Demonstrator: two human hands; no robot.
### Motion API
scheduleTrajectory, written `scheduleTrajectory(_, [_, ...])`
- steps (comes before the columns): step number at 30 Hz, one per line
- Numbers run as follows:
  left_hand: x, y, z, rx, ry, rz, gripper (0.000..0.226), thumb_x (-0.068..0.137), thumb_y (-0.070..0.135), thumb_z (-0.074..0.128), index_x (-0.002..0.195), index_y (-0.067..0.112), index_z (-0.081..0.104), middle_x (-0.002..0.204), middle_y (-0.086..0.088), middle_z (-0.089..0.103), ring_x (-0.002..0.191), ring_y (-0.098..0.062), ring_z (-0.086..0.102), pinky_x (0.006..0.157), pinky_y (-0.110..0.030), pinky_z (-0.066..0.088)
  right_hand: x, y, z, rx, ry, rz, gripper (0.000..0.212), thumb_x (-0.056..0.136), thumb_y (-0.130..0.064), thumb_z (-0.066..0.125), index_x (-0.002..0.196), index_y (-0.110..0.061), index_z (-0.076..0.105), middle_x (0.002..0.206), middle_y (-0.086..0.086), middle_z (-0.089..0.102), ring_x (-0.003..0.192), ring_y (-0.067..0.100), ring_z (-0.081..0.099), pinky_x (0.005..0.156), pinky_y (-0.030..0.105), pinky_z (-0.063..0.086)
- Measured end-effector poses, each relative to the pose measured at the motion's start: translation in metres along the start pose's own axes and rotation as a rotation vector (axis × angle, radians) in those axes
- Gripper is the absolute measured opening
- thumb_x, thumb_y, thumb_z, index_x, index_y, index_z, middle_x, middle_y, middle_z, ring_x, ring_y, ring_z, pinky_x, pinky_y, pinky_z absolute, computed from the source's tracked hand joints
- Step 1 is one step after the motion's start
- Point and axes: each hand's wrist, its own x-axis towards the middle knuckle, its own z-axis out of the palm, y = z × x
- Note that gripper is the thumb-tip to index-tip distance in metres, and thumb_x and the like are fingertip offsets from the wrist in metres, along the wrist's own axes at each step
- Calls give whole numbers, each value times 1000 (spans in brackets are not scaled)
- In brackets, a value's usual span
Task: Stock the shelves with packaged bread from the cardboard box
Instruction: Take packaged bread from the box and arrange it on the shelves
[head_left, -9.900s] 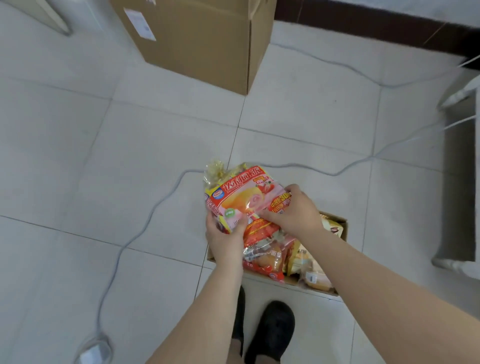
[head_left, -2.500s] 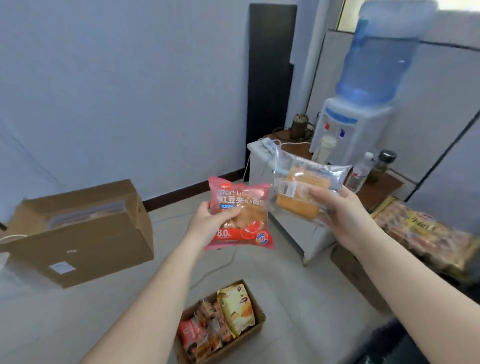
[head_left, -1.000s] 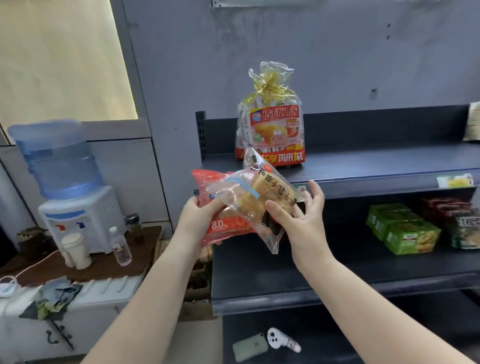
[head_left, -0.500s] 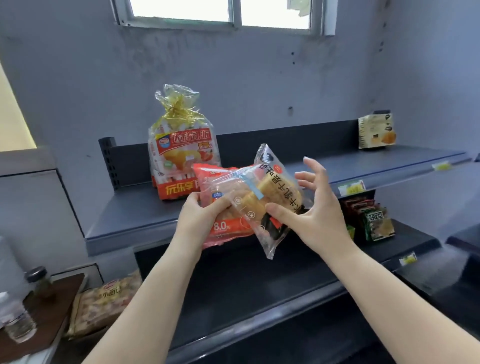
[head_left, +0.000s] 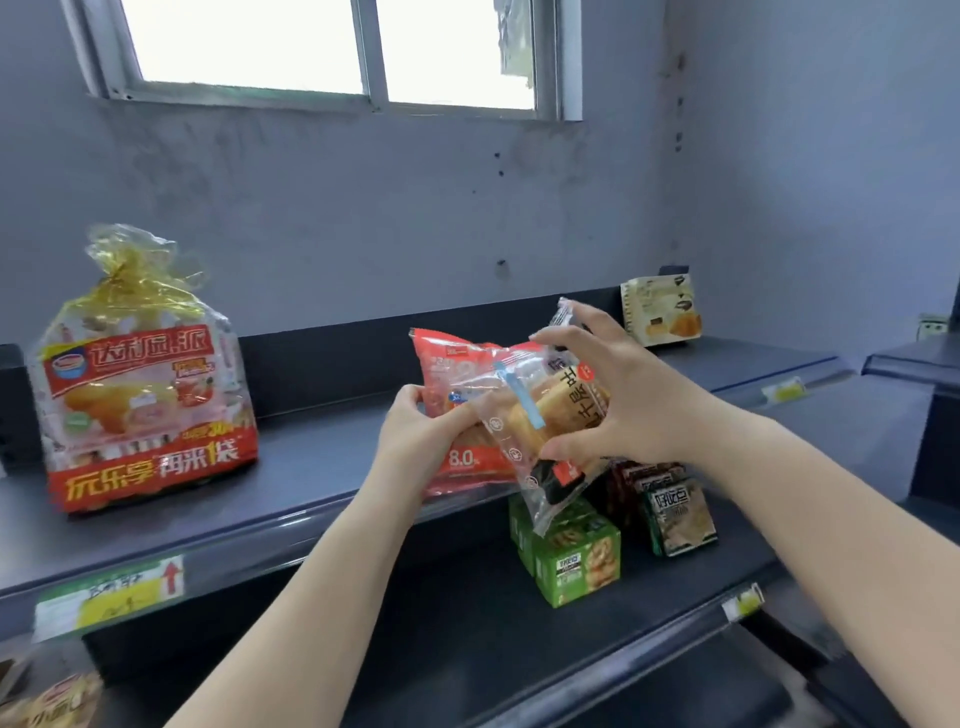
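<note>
Head view: both hands are raised in front of the dark shelving unit, each on a bread pack. The left hand (head_left: 415, 441) grips the red bread pack (head_left: 457, 415) by its left edge, thumb curled over the front, "8.0" printed low on the wrapper. The right hand (head_left: 623, 400) holds the clear bread pack (head_left: 540, 415), which overlaps the front of the red one; its thumb presses the lower part of the wrapper and its fingers (head_left: 566, 340) arch spread over the top (so the grip is a loose pinch, thumb below and fingers above). The clear pack shows a golden loaf, a blue strip and black lettering, and tilts down to the right.

Both packs hang in the air above the front lip of the upper shelf (head_left: 311, 467), not resting on it.

On the upper shelf, far left, a large bag of cakes (head_left: 140, 395) stands upright, tied at the top with gold ribbon, red banner along its base. At the far right end of that shelf a small pale packet (head_left: 660, 312) leans against the back panel.

On the lower shelf (head_left: 467, 623), green boxes (head_left: 576, 561) stand just beside dark boxes (head_left: 675, 514), below the hands. Yellow price tags (head_left: 109, 592) sit on the shelf edges. A window (head_left: 332, 47) is set in the grey wall above. Bottom left corner shows another wrapped pack (head_left: 47, 701), blurred.
</note>
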Motion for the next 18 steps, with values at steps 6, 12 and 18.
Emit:
scheduleTrajectory(6, [51, -2, 33, 62, 55, 26, 40, 72, 32, 78, 99, 17, 53, 98, -5, 68, 83, -21, 69, 77, -39, 58, 35, 47, -4, -359, 75, -48, 80, 55, -74, 64, 118, -25, 51, 150, -6, 28, 143, 14, 14, 110, 42, 28])
scheduleTrajectory(12, [111, -5, 44, 142, 88, 50, 44, 73, 33, 78, 103, 17, 51, 97, -1, 66, 85, -19, 67, 78, -41, 57, 99, 82, -4, -606, -129, -98, 97, 53, -86, 49, 128, -25, 44, 114, -7, 62, 128, 15, 46, 119, 38, 7])
scheduleTrajectory(18, [172, 0, 43, 168, 128, 145, 46, 72, 29, 80, 104, 13, 51, 90, 2, 67, 75, -9, 66, 67, -26, 55, 156, 122, 17, -228, -122, 8, 77, 52, -65, 75, 112, -25, 49, 93, -10, 63, 85, 15, 60, 78, 34, 51])
